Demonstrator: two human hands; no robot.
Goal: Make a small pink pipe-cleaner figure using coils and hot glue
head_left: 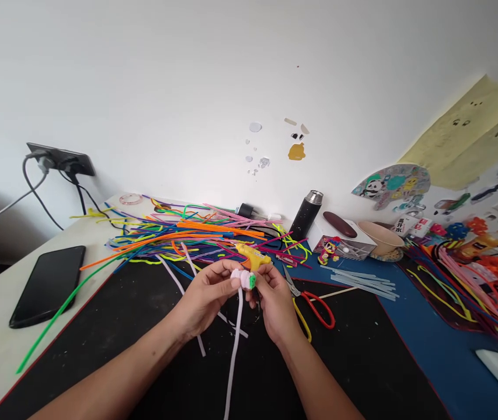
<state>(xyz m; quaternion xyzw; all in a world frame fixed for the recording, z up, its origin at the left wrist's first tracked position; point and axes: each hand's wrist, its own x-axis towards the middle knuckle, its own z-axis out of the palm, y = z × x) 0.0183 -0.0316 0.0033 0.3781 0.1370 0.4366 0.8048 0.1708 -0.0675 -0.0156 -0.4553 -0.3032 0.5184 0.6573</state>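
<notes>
Between my two hands is a small coil of white pipe cleaner [241, 278] with a green end [252, 282] facing right. A long white tail hangs from it toward the lower edge of the view. My left hand [209, 296] pinches the coil's white part between thumb and fingers. Closed fingers of my right hand [275, 297] grip the piece at its green end. Just behind the hands lies a yellow hot glue gun [253, 256]. Scissors [319, 308] with red and yellow handles rest right of my right hand. Loose white pipe cleaners [200, 344] lie under my left hand.
Many coloured pipe cleaners [179, 230] spread along the back of the black mat [100, 338]. A phone [48, 286] lies left. A black thermos [307, 216], a tissue box [363, 248] and clear glue sticks [363, 281] are right. More pipe cleaners [472, 280] pile far right.
</notes>
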